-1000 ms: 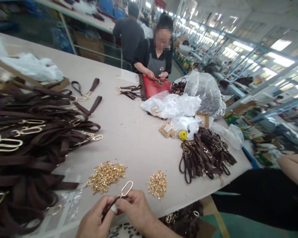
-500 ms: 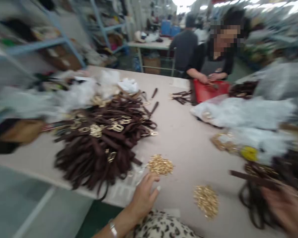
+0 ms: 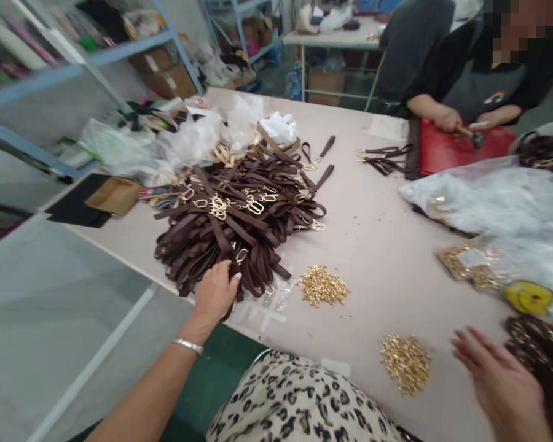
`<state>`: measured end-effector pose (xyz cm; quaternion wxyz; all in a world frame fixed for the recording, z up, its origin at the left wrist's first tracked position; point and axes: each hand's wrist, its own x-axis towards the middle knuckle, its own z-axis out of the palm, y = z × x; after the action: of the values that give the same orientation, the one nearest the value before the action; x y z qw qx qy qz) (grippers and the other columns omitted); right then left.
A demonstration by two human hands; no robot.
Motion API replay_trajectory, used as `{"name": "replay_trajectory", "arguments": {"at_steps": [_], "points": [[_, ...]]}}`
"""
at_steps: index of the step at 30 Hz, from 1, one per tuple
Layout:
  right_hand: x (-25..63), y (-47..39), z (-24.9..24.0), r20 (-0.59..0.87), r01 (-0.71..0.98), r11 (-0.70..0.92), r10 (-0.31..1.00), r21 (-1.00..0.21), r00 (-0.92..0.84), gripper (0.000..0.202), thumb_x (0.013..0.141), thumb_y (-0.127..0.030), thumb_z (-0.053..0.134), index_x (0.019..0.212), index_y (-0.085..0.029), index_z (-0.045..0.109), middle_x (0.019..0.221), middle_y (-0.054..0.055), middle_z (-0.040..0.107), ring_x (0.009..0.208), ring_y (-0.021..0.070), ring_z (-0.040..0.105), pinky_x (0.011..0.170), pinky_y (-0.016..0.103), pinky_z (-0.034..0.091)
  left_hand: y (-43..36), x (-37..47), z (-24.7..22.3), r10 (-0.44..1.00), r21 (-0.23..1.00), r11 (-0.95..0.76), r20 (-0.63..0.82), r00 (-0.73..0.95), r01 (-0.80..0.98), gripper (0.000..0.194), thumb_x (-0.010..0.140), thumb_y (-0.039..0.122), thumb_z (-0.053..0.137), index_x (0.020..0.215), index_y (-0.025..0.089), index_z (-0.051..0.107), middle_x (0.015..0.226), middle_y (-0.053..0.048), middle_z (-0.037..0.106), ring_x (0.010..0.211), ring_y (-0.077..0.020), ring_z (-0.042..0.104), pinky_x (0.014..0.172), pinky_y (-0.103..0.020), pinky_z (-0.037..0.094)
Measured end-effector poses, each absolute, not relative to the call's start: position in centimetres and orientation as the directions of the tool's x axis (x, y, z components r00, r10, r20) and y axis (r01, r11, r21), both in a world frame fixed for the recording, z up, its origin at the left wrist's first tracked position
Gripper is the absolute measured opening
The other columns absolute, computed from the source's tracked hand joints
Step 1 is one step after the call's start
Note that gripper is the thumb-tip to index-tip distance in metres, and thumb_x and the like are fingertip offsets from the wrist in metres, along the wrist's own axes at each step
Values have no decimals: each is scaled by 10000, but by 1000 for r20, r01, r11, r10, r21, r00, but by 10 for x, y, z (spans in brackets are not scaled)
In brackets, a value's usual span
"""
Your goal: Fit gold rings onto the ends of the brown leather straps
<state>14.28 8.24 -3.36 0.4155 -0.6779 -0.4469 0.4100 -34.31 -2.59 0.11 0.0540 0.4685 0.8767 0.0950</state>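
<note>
- Left hand (image 3: pixel 216 293) closed loosely on brown straps (image 3: pixel 239 215), center-left of frame; tugging could have dragged tangled neighbours off the table (image 3: pixel 373 245).
- Right hand (image 3: pixel 498 380), lower right, lay open and empty beside gold rivets (image 3: pixel 405 362); a sweep could have scattered them.

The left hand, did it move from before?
Yes. The left hand left the near gold hardware pile and went left onto the brown strap heap.

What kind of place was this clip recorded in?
Most likely a workshop or small factory assembling bag straps. A large pile of brown straps with gold clasps covers the worktable, beside heaps of gold metal fittings, and a co-worker works opposite, with stocked shelving behind.
</note>
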Motion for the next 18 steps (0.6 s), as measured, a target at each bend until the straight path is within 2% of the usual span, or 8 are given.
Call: {"name": "replay_trajectory", "arguments": {"at_steps": [3, 5, 7, 9, 12, 15, 18], "points": [[123, 61, -49, -285, 471, -282, 956, -836, 66, 375, 701, -478, 725, 941, -190, 713, 825, 86, 727, 700, 246, 667, 652, 395, 553, -23, -346, -5, 844, 78, 537, -73, -532, 840, 393, 879, 285, 442, 1241, 143, 501, 1111, -136, 648, 1011, -305, 586, 853, -403, 461], [92, 48, -63, -266, 584, -148, 956, -798, -121, 307, 761, -450, 661, 942, -209, 719, 883, 75, 739, 774, 244, 679, 741, 402, 555, -21, -347, -6, 847, 41, 529, -96, -523, 848, 399, 875, 294, 434, 1225, 127, 523, 1083, -138, 667, 992, -308, 600, 833, -396, 470], [65, 42, -75, -198, 632, -19, 957, -775, -214, 278, 824, -419, 589, 963, -210, 707, 942, 74, 735, 845, 236, 679, 813, 401, 544, -20, -348, -7, 842, 52, 534, -116, -526, 844, 392, 855, 302, 448, 1179, 114, 564, 1035, -141, 674, 967, -310, 610, 822, -393, 473], [49, 42, -84, -146, 673, 56, 960, -737, -240, 297, 872, -395, 527, 1029, -195, 681, 1006, 87, 721, 904, 232, 671, 857, 402, 530, -18, -349, -8, 837, 83, 542, -137, -529, 836, 356, 828, 307, 470, 1101, 128, 612, 975, -130, 670, 921, -300, 619, 799, -381, 476], [42, 50, -95, -66, 741, 214, 942, -636, -329, 318, 921, -371, 459, 1098, -188, 650, 1026, 94, 702, 923, 222, 657, 867, 379, 513, -18, -351, -7, 823, 203, 569, -149, -549, 797, 271, 778, 294, 512, 972, 158, 645, 909, -109, 644, 880, -284, 613, 782, -365, 467], [43, 55, -103, 17, 769, 413, 885, -487, -465, 300, 952, -348, 423, 1097, -208, 644, 929, 76, 689, 847, 205, 648, 806, 340, 500, -22, -351, -3, 806, 314, 588, -156, -571, 745, 190, 749, 271, 541, 881, 177, 640, 881, -87, 634, 873, -263, 610, 788, -345, 458], [44, 56, -110, 92, 761, 545, 829, -351, -551, 262, 961, -335, 426, 1050, -214, 640, 865, 68, 664, 816, 211, 625, 766, 338, 477, -28, -353, 2, 809, 387, 581, -171, -563, 716, 134, 757, 255, 545, 844, 194, 626, 848, -54, 654, 842, -228, 622, 773, -318, 459]]}}
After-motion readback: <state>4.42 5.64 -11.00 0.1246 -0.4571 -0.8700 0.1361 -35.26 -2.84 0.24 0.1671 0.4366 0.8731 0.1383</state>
